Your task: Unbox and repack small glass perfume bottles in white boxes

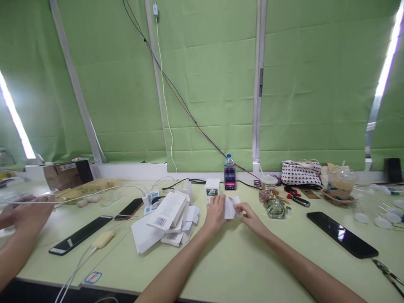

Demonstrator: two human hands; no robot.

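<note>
My left hand (216,212) is closed on the left side of a small white carton (231,208) with fine print on it. At the carton's right edge, the fingertips of my right hand (252,219) pinch together on it. My fingers cover part of the carton, so its full shape does not show. Just behind my left hand stands a white box (212,187) with a picture on its front. To the left of it lies a loose pile of flattened white cartons (170,212), some with barcodes.
A phone (230,179) leans against a water bottle (229,160) at the back. Dark tablets lie left (80,235) and right (342,233). Pliers (389,273) rest near the right edge. White cables (78,265) cross the left side, where another person's hands (30,210) work.
</note>
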